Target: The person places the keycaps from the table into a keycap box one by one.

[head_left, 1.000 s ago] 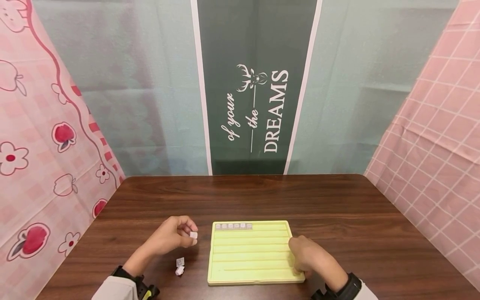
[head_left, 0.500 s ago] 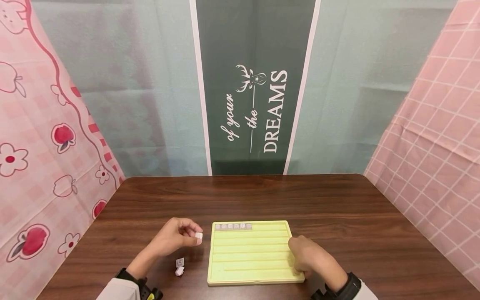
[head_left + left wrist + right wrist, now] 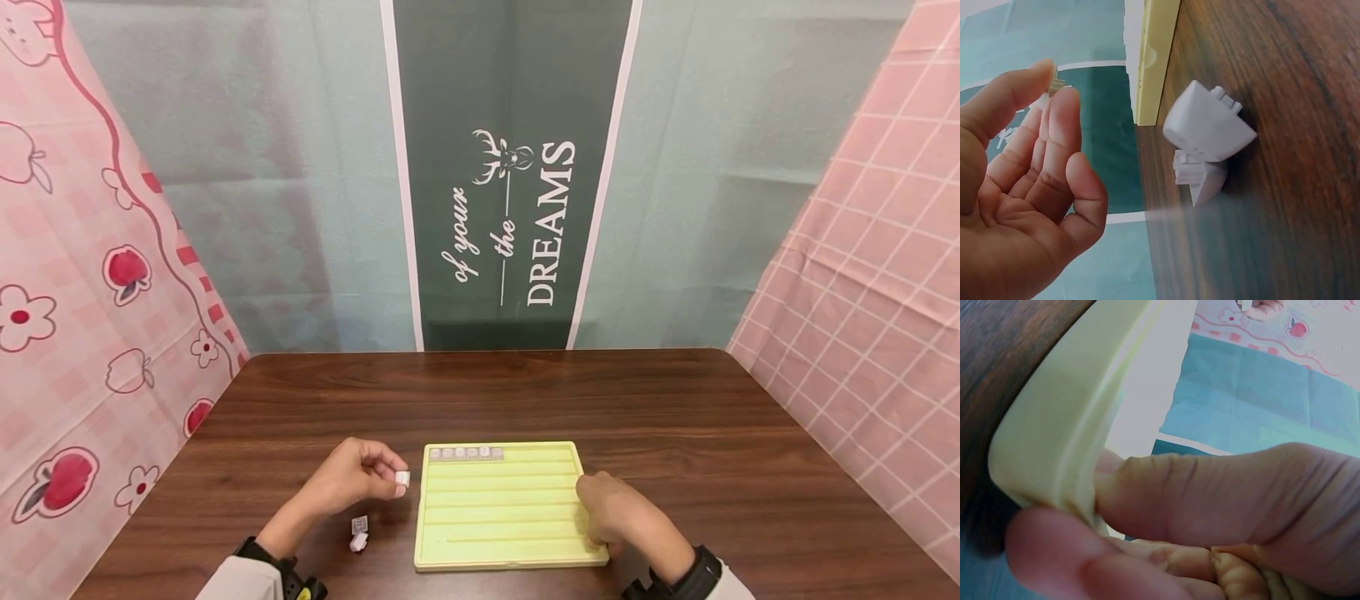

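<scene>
Between thumb and fingertips, my left hand [image 3: 348, 481] pinches a small white keycap [image 3: 403, 478] just off the left edge of a yellow ridged tray [image 3: 510, 514]. The left wrist view shows that keycap mostly hidden by the fingers. My right hand [image 3: 618, 515] grips the tray's right edge, thumb on the rim and fingers along the outer side, as the right wrist view shows. A row of several keycaps [image 3: 461, 454] sits in the tray's far left channel. Two loose keycaps [image 3: 1207, 122] lie on the table below my left hand, close together.
The tray lies on a dark brown wooden table [image 3: 637, 400]. A green and teal curtain [image 3: 502, 250] hangs behind it. Pink patterned cloths hang at the left [image 3: 112, 275] and right [image 3: 877, 250] sides.
My left hand has moved a little to the right with the pinched keycap, closer to the tray. The right hand, the tray and the loose keycaps stay in place.
</scene>
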Demonstrator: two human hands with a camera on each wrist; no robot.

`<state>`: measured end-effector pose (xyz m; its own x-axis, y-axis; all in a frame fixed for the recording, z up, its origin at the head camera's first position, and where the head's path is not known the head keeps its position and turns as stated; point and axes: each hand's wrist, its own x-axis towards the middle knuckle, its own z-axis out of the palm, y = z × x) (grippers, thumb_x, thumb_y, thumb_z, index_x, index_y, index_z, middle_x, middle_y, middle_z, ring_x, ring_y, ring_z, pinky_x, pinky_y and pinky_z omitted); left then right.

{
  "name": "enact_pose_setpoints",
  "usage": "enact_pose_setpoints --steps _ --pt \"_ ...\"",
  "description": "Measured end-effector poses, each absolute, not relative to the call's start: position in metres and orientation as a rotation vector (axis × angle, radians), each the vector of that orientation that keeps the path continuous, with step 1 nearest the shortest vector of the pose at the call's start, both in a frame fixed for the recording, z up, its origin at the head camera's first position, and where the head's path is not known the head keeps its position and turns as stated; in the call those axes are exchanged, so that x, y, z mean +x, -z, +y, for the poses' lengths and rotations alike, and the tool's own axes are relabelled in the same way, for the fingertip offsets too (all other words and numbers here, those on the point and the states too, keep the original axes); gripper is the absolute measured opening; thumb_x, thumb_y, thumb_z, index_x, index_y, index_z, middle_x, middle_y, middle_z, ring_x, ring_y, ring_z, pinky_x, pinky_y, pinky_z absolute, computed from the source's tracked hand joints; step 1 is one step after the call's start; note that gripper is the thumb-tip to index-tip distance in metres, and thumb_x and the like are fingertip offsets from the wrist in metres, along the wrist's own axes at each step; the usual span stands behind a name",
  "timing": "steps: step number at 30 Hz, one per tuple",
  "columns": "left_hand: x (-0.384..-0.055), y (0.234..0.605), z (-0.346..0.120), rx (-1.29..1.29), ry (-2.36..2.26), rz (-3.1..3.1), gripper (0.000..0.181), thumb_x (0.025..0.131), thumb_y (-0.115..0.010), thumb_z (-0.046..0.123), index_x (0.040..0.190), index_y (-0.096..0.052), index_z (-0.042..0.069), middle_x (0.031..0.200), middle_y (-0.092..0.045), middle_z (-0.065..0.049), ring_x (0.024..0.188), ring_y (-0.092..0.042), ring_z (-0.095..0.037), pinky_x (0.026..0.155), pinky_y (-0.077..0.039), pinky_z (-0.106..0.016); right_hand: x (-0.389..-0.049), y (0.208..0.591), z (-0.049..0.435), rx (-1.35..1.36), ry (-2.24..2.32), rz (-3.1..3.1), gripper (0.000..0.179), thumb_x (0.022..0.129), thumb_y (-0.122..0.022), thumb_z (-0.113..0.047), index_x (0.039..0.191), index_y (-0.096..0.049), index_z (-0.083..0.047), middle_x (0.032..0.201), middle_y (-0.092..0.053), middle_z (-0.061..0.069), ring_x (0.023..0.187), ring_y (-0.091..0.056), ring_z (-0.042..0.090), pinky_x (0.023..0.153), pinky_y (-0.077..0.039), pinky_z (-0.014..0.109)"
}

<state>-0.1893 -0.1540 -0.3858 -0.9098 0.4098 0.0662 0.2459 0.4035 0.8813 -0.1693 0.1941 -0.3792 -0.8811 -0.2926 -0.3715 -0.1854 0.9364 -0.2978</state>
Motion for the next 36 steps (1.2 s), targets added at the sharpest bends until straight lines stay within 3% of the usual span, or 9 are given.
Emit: enact_pose_setpoints --steps 21,31,36 --pt "-0.201 0.401 -0.15 0.619 -1.431 2.654 0.016 0.066 -0.078 0.017 0.077 -0.067 0.01 0.065 -0.061 0.002 0.057 -0.055 -0.012 0.048 -0.048 -0.024 -0.17 0.379 0.193 -0.325 0.319 2.677 0.027 0.059 -0.067 0.013 0.075 -0.053 -0.004 0.057 -0.05 0.008 0.037 -0.044 0.01 0.03 -0.033 0.018" --pt "-0.207 0.398 -0.138 0.541 -1.386 2.72 0.016 0.063 -0.076 0.01 0.077 -0.068 0.008 0.063 -0.06 0.001 0.057 -0.054 -0.012 0.046 -0.045 -0.023 -0.17 0.378 0.193 -0.333 0.341 2.664 0.026 0.062 -0.067 0.013 0.077 -0.053 -0.004 0.055 -0.05 0.008 0.034 -0.043 0.009 0.03 -0.031 0.016" --pt "-0.211 0.398 -0.13 0.592 -1.339 2.775 0.014 0.065 -0.075 0.009 0.076 -0.067 0.01 0.063 -0.059 0.003 0.056 -0.053 -0.009 0.046 -0.045 -0.024 -0.17 0.379 0.193 -0.32 0.331 2.662 0.026 0.061 -0.068 0.011 0.077 -0.054 -0.003 0.057 -0.05 0.008 0.035 -0.046 0.01 0.03 -0.036 0.017"
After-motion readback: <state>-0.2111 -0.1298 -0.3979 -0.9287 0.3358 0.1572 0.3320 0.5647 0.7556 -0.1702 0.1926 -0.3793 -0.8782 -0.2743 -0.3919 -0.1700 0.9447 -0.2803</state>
